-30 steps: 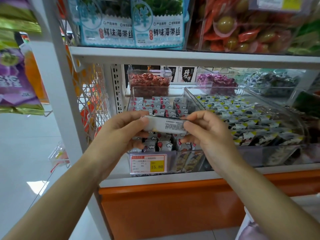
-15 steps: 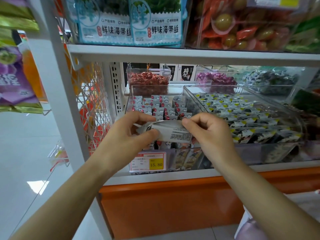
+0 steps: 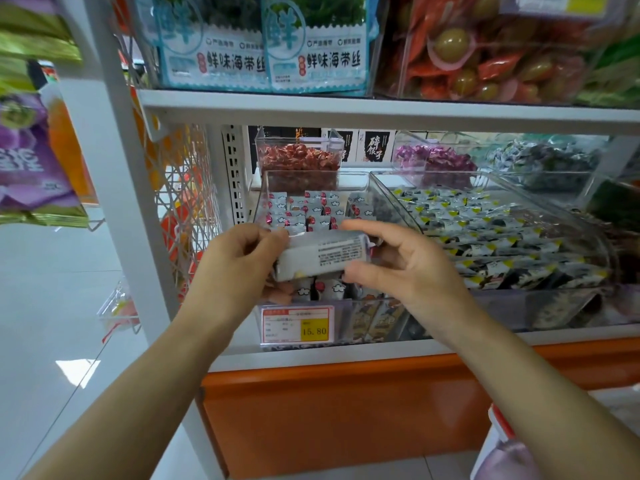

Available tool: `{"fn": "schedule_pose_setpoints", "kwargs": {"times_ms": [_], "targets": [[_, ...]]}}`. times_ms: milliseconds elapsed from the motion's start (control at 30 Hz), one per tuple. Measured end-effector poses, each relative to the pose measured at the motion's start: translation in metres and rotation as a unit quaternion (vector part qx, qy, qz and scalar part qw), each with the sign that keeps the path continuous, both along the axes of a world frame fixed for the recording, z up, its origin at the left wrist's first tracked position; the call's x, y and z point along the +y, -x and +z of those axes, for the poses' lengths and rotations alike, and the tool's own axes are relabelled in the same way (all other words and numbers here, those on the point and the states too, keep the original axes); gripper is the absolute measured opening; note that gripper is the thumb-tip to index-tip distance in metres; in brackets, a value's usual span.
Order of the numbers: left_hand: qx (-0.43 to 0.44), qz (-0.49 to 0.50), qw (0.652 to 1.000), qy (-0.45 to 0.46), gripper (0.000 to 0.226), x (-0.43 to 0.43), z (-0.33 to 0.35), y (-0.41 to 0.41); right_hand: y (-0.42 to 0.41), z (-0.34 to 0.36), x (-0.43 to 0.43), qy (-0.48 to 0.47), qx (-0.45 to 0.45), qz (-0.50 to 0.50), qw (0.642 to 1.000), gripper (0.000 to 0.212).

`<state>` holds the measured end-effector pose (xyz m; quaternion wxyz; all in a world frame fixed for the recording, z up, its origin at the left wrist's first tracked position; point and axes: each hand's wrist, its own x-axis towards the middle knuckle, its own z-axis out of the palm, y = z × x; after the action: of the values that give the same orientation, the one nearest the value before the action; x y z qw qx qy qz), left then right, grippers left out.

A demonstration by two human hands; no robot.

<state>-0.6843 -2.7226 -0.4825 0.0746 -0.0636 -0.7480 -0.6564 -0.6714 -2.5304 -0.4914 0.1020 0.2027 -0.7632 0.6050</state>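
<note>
While the packet (image 3: 325, 252) showed me only its thin edge a second ago, it now lies turned flat, with the printed back label facing my camera. It has also come down and hangs just over the front rows of small red-and-white packets (image 3: 304, 211) in the clear bin (image 3: 311, 174), at 12 o'clock from the yellow price tag (image 3: 298, 323). I cannot tell whether it already touches the packets under it.

My left hand (image 3: 239, 261) grips the packet's left end, fingers curled round it and thumb on top. My right hand (image 3: 408, 268) has loosened. Its fingers spread more than before, yet the forefinger lies along the packet's upper edge and the thumb presses the lower right corner, so it pinches that end lightly.

I read the turn and the drop as the look at the label being over and the packet going back into stock. The bin at 3 o'clock, full of packets with yellow corners (image 3: 485, 233), holds a different sort, so the near bin looks like the right home. What remains, I judge, is to slot the packet upright into a row and then let go with both hands.
</note>
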Motion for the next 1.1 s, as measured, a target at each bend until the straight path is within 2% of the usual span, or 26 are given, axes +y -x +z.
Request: {"fn": "schedule_pose_setpoints", "kwargs": {"times_ms": [67,167,233,300,367,433,533,600,733,833,933,1100], "targets": [[-0.009,-0.018,1.0,-0.005,0.033,0.004,0.001,-0.001,0.002,0.0,0.001,-0.013,0.001,0.006,1.0,0.038],[-0.045,-0.097,0.994,0.021,0.044,0.018,0.006,0.001,0.014,0.005,0.003,0.089,-0.034,-0.042,0.995,0.019],[-0.024,-0.081,0.992,0.089,0.054,0.029,0.009,0.015,0.032,0.013,0.012,0.136,-0.052,-0.116,0.983,0.014],[0.037,-0.028,0.98,0.192,0.054,0.036,0.012,0.043,0.056,0.025,0.02,0.13,-0.044,-0.174,0.975,0.018],[0.086,0.006,0.941,0.326,0.044,0.04,0.012,0.081,0.081,0.036,0.026,0.1,-0.033,-0.198,0.974,0.023],[0.078,0.018,0.882,0.465,0.038,0.042,0.006,0.118,0.104,0.045,0.027,0.062,-0.027,-0.208,0.976,0.025],[0.047,-0.01,0.826,0.562,0.041,0.048,-0.01,0.155,0.132,0.049,0.023,0.023,-0.027,-0.209,0.977,0.022],[0.041,-0.012,0.808,0.588,0.046,0.05,-0.016,0.172,0.147,0.048,0.018,0.011,-0.03,-0.204,0.978,0.024],[-0.019,-0.03,0.81,0.585,0.06,0.048,-0.017,0.195,0.171,0.046,0.009,-0.005,-0.035,-0.217,0.976,0.021],[-0.047,-0.039,0.799,0.598,0.066,0.05,-0.015,0.199,0.185,0.044,0.003,0.011,-0.029,-0.226,0.974,0.022],[-0.062,-0.029,0.793,0.606,0.069,0.05,-0.013,0.194,0.196,0.042,-0.004,-0.008,-0.013,-0.233,0.972,0.032],[-0.057,-0.036,0.765,0.641,0.066,0.051,-0.011,0.173,0.207,0.04,-0.016,-0.063,0.032,-0.207,0.976,0.027]]}}
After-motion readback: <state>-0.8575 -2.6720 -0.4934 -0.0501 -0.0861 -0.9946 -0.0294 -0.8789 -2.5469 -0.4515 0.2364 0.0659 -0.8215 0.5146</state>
